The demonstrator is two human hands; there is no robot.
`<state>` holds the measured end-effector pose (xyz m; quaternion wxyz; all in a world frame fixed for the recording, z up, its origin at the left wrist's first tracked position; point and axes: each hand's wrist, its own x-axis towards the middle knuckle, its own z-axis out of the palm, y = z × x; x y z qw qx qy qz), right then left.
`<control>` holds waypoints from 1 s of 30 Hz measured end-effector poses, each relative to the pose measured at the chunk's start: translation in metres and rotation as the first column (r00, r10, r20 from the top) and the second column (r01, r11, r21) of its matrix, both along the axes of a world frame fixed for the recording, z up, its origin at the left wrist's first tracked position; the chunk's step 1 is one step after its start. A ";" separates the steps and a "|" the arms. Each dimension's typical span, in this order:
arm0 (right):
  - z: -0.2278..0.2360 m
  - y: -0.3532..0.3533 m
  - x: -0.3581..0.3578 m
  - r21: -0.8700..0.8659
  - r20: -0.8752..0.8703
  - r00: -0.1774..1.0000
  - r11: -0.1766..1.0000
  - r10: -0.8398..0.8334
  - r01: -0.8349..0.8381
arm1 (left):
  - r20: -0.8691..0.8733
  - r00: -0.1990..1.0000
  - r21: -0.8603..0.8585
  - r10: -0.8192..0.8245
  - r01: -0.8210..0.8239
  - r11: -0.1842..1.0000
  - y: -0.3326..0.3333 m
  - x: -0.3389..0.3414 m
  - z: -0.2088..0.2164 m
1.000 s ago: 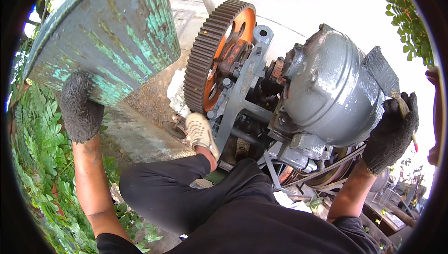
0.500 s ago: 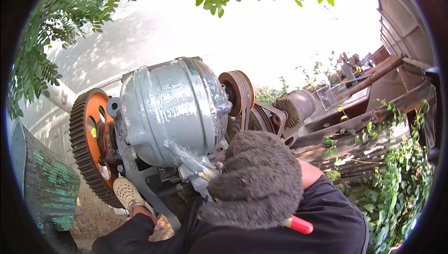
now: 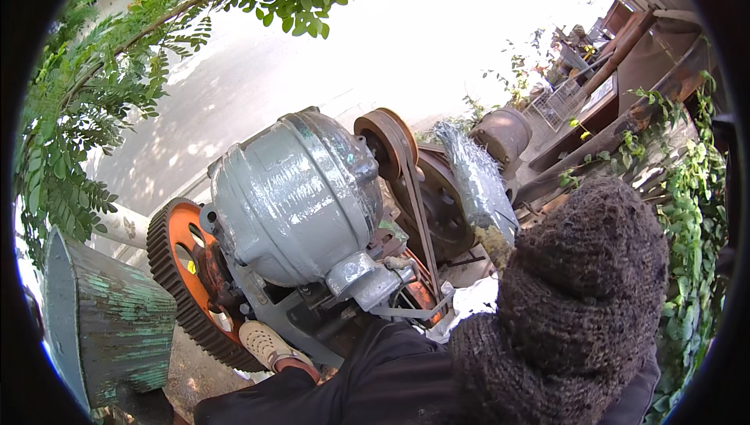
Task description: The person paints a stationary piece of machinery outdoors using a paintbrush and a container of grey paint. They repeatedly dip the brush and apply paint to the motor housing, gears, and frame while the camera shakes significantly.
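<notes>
My right hand, in a dark, dirty knitted glove, is closed round a paintbrush at the lower right. The brush points up and away, its bristles coated with wet grey paint; its handle is hidden by the glove. The bristles are apart from the big rounded motor housing, which is covered in glossy grey paint. A smaller grey-painted box juts from the housing's lower right side. My left hand does not show.
An orange gear wheel stands left of the motor; pulleys and a belt are at its right. A chipped green funnel-shaped piece is at the lower left. My shoe rests by the gear. Leaves hang above; vines grow at right.
My right hand has lifted the paintbrush off the motor's lower right side and moved it up and right. The view has shifted and tilted slightly.
</notes>
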<state>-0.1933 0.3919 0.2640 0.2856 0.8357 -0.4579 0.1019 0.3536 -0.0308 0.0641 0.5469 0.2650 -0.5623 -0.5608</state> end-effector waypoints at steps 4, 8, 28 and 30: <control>-0.031 -0.013 0.003 -0.033 0.157 0.988 0.999 -0.001 0.007 | 0.494 0.624 -0.616 0.606 -0.241 0.750 0.039 0.014 0.004; -0.052 -0.033 0.008 -0.072 0.270 0.963 0.997 -0.002 0.022 | 0.007 0.932 -0.049 0.364 -0.363 0.931 0.050 0.021 -0.001; -0.089 -0.005 0.058 0.214 0.477 0.672 0.816 -0.567 0.537 | 0.163 0.855 -0.632 0.492 -0.293 0.717 0.044 -0.092 0.043; -0.077 -0.008 0.050 0.188 0.448 0.673 0.798 -0.588 0.573 | 0.057 0.216 -0.987 0.975 0.157 0.023 0.033 -0.077 0.031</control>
